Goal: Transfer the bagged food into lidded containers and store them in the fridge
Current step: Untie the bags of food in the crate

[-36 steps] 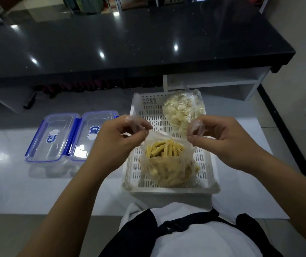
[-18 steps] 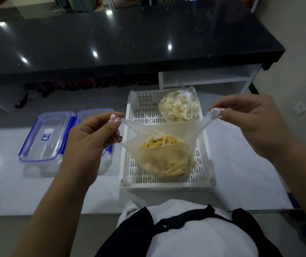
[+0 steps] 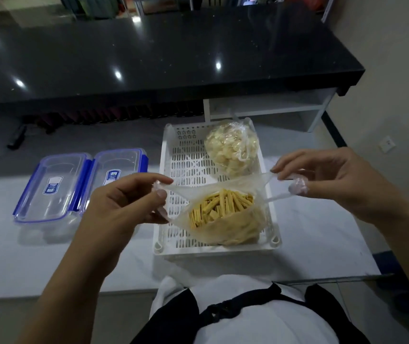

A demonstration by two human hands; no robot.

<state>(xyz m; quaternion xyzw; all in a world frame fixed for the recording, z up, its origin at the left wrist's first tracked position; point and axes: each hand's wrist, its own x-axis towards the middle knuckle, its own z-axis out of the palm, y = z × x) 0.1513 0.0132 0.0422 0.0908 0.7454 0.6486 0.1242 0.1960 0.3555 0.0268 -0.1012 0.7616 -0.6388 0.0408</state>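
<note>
My left hand (image 3: pixel 121 207) and right hand (image 3: pixel 327 180) each grip a bag (image 3: pixel 225 219) edge, pinched shut. Pulled apart, its mouth opens for tipping into the containers (image 3: pixel 79 184) at left.

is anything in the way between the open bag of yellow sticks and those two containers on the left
Only the left hand, gripping the open bag, and the white basket's wall lie between it and the lidded containers. The counter around them shows nothing else.

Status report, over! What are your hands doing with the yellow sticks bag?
Left hand and right hand pinch the stick bag, mouth pulled open over white basket. Containers lidded, left. Nothing blocking.
</note>
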